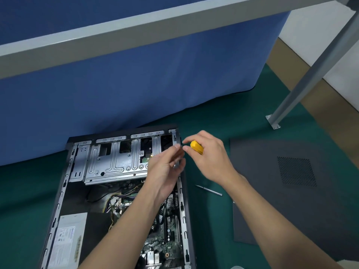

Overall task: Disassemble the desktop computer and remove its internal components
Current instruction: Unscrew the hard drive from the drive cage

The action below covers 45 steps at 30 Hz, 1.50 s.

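Forearms point(124, 230) reach over open desktop PC point(77, 197) lying flat on green mat point(209, 220): R hand point(211, 158) clamped on yellow screwdriver point(196, 146) at PC's far-right corner, L hand point(163, 171) over same corner, blurred, grip can't tell; PC likely heavy, stiff, sharp-edged, so hold by frame rails, not boards.

The left grip point(165, 169) hangs over the open computer case point(64, 183), which lies on the mat point(209, 220). Just right of it, past the case's edge, the right grip point(209, 158) holds the screwdriver handle point(196, 147). In the case, the drive cage point(114, 162) sits left of the left grip, the motherboard point(171, 243) nearer than it, and the power supply point(68, 237) to the near left. A loose shaft point(208, 190) lies on the mat just nearer than the right grip, the side panel point(291, 191) farther right, and the partition point(136, 84) behind both.
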Each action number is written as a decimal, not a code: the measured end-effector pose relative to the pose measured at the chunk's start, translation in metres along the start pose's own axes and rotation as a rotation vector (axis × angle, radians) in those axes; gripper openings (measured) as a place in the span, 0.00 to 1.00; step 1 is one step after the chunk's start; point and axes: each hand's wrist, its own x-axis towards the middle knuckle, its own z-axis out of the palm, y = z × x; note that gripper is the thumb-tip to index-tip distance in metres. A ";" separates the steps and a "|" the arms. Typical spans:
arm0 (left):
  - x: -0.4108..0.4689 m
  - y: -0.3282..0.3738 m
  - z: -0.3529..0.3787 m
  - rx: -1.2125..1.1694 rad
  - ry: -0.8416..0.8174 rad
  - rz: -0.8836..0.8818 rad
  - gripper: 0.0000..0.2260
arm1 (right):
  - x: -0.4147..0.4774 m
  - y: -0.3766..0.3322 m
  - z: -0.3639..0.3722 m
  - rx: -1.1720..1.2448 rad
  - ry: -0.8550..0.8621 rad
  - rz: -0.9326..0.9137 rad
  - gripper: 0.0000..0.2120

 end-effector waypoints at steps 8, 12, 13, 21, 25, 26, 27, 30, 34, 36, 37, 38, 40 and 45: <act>0.006 0.000 0.003 -0.029 -0.019 -0.030 0.05 | 0.007 0.011 0.011 -0.008 0.085 -0.076 0.03; 0.018 0.008 -0.022 0.355 0.154 0.157 0.03 | 0.024 0.050 0.019 -0.218 0.073 0.111 0.03; 0.021 0.012 -0.034 0.643 0.229 0.264 0.03 | 0.028 0.063 0.024 -0.310 0.020 0.209 0.05; 0.043 0.024 -0.115 1.866 0.364 0.448 0.30 | 0.029 0.116 0.082 -0.686 -0.366 0.448 0.10; 0.045 0.018 -0.120 1.867 0.346 0.496 0.29 | 0.029 0.125 0.097 -0.743 -0.403 0.417 0.15; 0.046 0.018 -0.121 1.871 0.345 0.499 0.29 | 0.029 0.126 0.098 -0.740 -0.418 0.426 0.14; 0.047 0.018 -0.121 1.874 0.346 0.503 0.29 | 0.030 0.126 0.097 -0.733 -0.435 0.439 0.14; 0.045 0.017 -0.122 1.867 0.353 0.535 0.30 | 0.043 0.116 0.084 -0.602 -0.394 0.550 0.12; 0.043 0.012 -0.121 1.852 0.412 0.544 0.33 | 0.076 0.077 0.044 -0.289 -0.228 0.497 0.10; 0.044 0.010 -0.122 1.866 0.429 0.541 0.33 | 0.087 0.046 0.023 -0.205 -0.166 0.349 0.08; 0.044 0.010 -0.122 1.881 0.426 0.540 0.33 | 0.091 0.028 0.014 -0.130 -0.142 0.295 0.07; 0.044 0.011 -0.123 1.901 0.417 0.537 0.33 | 0.092 0.010 0.007 -0.026 -0.124 0.254 0.06; 0.042 0.011 -0.124 1.936 0.385 0.525 0.34 | 0.094 -0.023 -0.001 0.097 -0.107 0.177 0.07; 0.037 0.014 -0.135 1.992 0.340 0.450 0.34 | 0.100 -0.066 0.023 0.114 -0.099 0.036 0.07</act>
